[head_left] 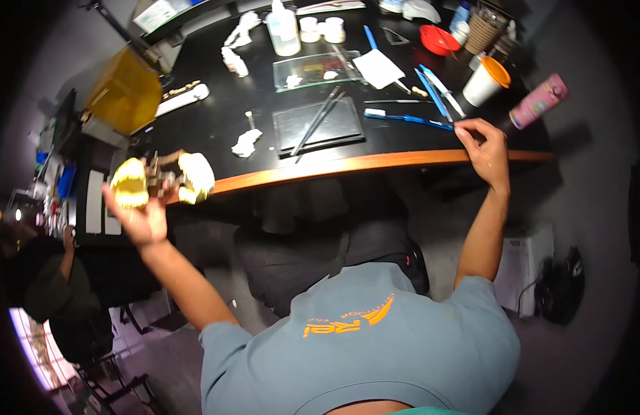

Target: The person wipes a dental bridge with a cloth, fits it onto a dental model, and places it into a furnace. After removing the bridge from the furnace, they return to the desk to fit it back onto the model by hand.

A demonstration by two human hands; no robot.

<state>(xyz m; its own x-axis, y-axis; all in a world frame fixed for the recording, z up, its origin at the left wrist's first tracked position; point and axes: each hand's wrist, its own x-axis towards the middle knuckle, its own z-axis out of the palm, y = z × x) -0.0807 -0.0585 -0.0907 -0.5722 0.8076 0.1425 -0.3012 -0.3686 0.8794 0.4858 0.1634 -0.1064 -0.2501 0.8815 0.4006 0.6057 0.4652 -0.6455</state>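
Note:
My left hand [146,220] holds up a dental articulator [157,174] at the table's left front edge. Two tooth models are mounted on it, a yellowish one [130,182] and a whiter one [197,178], and they are spread apart. Some of my left fingers are hidden behind it. Over at the right, the thumb and fingertips of my right hand [487,151] pinch the handle end of a blue toothbrush [413,120]. The toothbrush lies along the table with its white bristle head pointing left. Beside it are a thin tool and several blue and white pens [436,93].
A dark tile [318,124] with two brushes lies mid-table, behind it a glass slab [313,71]. Crumpled tissue [247,143] sits at left. An orange-rimmed cup [486,81], a pink can [539,102] and a red bowl [439,40] stand at right. Another person sits far left.

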